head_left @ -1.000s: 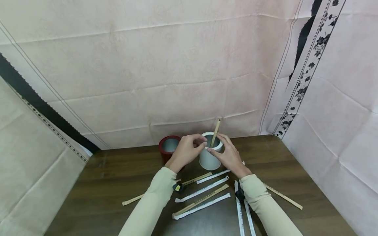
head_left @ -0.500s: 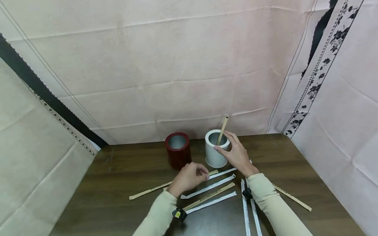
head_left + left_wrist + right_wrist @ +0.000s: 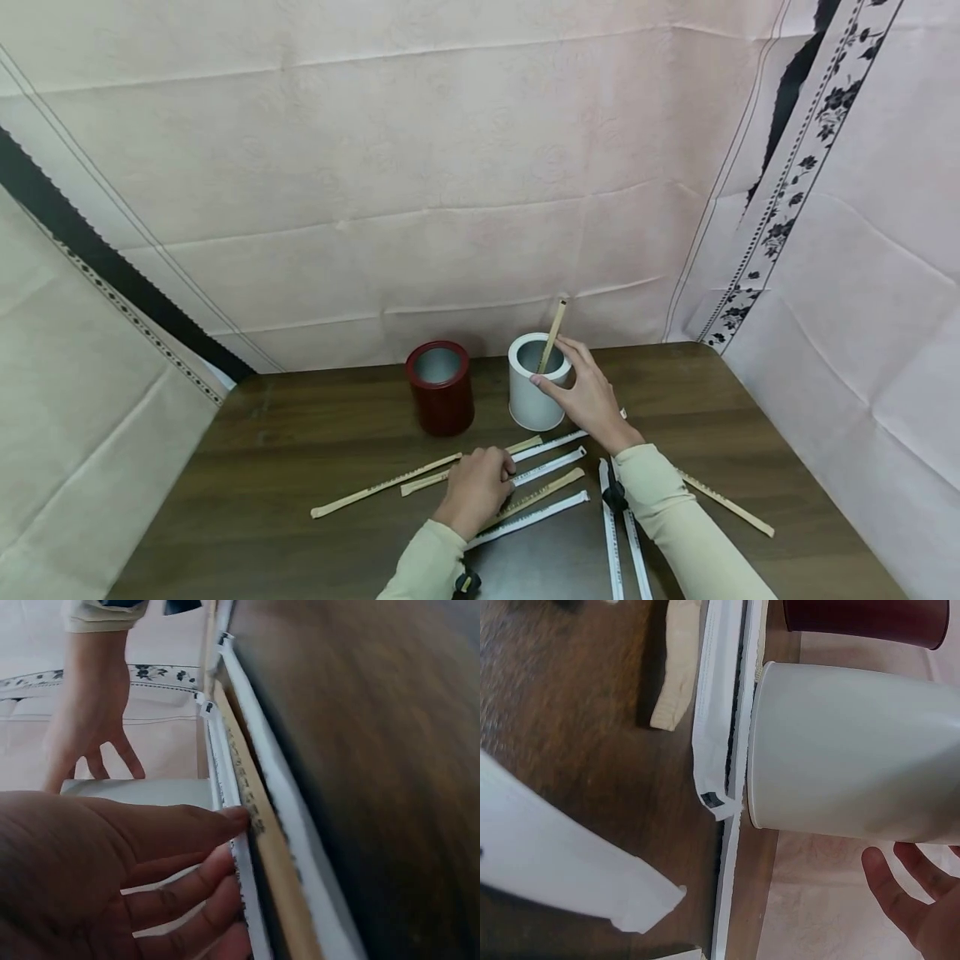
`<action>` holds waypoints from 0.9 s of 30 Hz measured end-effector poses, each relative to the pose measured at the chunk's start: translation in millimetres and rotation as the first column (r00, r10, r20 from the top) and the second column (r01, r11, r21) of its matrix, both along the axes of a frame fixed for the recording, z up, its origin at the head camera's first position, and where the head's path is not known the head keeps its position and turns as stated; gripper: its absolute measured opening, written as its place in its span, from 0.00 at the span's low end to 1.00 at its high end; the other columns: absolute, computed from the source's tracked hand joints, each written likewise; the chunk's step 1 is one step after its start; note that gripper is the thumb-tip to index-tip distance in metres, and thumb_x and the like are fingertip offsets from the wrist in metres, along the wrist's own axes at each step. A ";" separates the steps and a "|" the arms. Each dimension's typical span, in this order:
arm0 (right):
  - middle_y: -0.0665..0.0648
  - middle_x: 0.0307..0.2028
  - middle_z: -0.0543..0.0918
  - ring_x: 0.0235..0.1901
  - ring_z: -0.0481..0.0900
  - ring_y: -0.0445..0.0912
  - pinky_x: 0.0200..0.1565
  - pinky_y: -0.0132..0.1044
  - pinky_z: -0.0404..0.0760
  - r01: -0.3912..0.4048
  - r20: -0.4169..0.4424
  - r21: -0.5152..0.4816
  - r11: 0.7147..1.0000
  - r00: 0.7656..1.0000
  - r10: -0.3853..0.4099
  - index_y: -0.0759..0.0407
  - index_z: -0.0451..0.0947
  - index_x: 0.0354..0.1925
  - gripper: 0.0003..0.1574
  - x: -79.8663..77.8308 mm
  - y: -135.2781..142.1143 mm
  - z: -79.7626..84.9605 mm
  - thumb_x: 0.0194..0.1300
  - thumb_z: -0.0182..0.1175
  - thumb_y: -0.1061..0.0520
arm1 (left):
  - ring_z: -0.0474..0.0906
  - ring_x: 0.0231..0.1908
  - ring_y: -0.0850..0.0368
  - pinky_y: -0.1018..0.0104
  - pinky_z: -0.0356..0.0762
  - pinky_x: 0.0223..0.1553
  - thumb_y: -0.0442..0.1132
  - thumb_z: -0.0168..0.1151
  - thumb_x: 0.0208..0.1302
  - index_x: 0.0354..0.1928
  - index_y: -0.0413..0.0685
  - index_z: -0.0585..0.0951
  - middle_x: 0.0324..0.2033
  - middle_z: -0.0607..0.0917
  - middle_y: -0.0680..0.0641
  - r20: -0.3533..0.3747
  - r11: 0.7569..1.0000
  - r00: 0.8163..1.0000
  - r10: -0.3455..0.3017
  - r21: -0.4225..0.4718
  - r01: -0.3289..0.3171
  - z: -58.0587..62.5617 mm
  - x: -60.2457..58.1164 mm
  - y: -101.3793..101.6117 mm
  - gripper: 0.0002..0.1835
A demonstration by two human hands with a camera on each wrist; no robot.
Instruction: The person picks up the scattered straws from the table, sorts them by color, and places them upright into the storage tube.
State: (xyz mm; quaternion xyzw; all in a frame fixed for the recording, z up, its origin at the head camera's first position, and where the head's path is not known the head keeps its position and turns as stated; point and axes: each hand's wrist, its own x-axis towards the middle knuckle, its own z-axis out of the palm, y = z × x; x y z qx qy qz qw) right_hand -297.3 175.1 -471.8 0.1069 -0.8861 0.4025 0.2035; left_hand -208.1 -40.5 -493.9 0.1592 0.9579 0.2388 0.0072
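On the table, my left hand (image 3: 477, 487) pinches a thin white paper-wrapped stick (image 3: 249, 904), like a wrapped straw, between thumb and fingers. The stick lies among others, its left part hidden by the hand. Farther back, my right hand (image 3: 596, 400) holds an upright white cylindrical cup (image 3: 534, 404) from its right side, thumb at the near rim and fingers at the far rim. A tan printed stick (image 3: 553, 333) leans inside this cup and rises above its rim. In the right wrist view, fingertips (image 3: 874, 866) show against the cup's side.
A dark red cylindrical cup (image 3: 444, 408) stands left of the white one. Several tan and white sticks lie loose: a tan one (image 3: 382, 486) at left, two white ones (image 3: 611, 533) near the right forearm, another tan one (image 3: 727, 502) farther right. Pale cloth (image 3: 450, 167) hangs behind.
My left hand has moved from the white cup's rim down and nearer, onto the sticks, where it now pinches a white one. My right hand stays at the white cup.
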 end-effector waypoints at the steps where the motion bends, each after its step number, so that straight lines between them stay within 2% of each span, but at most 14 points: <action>1: 0.44 0.70 0.63 0.65 0.69 0.51 0.53 0.60 0.75 0.001 -0.002 0.001 1.000 1.000 -0.001 0.39 0.64 0.72 0.52 0.1 -0.5 1.0 0.55 0.63 0.23 | 0.76 0.23 0.61 0.62 0.73 0.23 0.35 0.72 0.56 0.33 0.52 0.86 0.23 0.80 0.59 -0.019 1.000 1.000 -0.009 -0.005 0.008 -0.8 -0.4 -0.5 0.05; 10: 0.45 0.70 0.63 0.66 0.68 0.52 0.55 0.61 0.73 -0.007 -0.007 0.004 1.000 1.000 0.007 0.40 0.63 0.73 0.53 -0.6 -1.8 5.3 0.55 0.63 0.23 | 0.76 0.23 0.63 0.64 0.70 0.21 0.31 0.65 0.61 0.29 0.52 0.84 0.25 0.82 0.57 -0.088 0.993 0.991 -0.102 -0.069 0.096 -2.4 -3.3 -5.9 0.07; 16: 0.44 0.70 0.63 0.66 0.69 0.51 0.54 0.60 0.74 0.006 -0.005 0.014 1.000 1.000 -0.006 0.38 0.63 0.73 0.52 -0.1 -0.9 1.7 0.55 0.62 0.22 | 0.78 0.26 0.60 0.63 0.69 0.21 0.33 0.66 0.62 0.28 0.56 0.81 0.26 0.82 0.59 -0.149 0.986 0.981 -0.124 -0.133 0.104 -2.2 0.9 -13.9 0.08; 21: 0.44 0.70 0.64 0.66 0.68 0.51 0.56 0.60 0.73 0.013 0.007 0.010 1.000 1.000 -0.013 0.38 0.63 0.72 0.53 1.1 -2.3 -1.8 0.55 0.62 0.22 | 0.79 0.27 0.62 0.64 0.71 0.23 0.35 0.67 0.62 0.32 0.55 0.82 0.27 0.83 0.59 -0.151 0.992 0.983 -0.106 -0.083 0.094 4.6 6.9 -31.5 0.05; 24: 0.43 0.71 0.63 0.66 0.68 0.51 0.56 0.60 0.72 0.016 0.007 0.004 1.000 1.000 -0.016 0.38 0.63 0.72 0.52 0.7 -3.4 -2.4 0.55 0.62 0.22 | 0.76 0.25 0.64 0.65 0.71 0.22 0.36 0.67 0.62 0.33 0.55 0.81 0.27 0.81 0.60 -0.135 0.997 0.988 -0.075 -0.030 0.072 16.1 7.7 -44.3 0.05; 27: 0.42 0.71 0.62 0.66 0.68 0.52 0.56 0.60 0.72 0.020 0.012 -0.002 1.000 1.000 -0.020 0.38 0.63 0.72 0.52 1.0 -3.4 -2.7 0.55 0.62 0.22 | 0.75 0.25 0.66 0.66 0.72 0.24 0.35 0.66 0.63 0.37 0.54 0.81 0.28 0.81 0.60 -0.139 0.996 0.988 -0.071 0.052 0.079 32.3 7.2 -55.3 0.05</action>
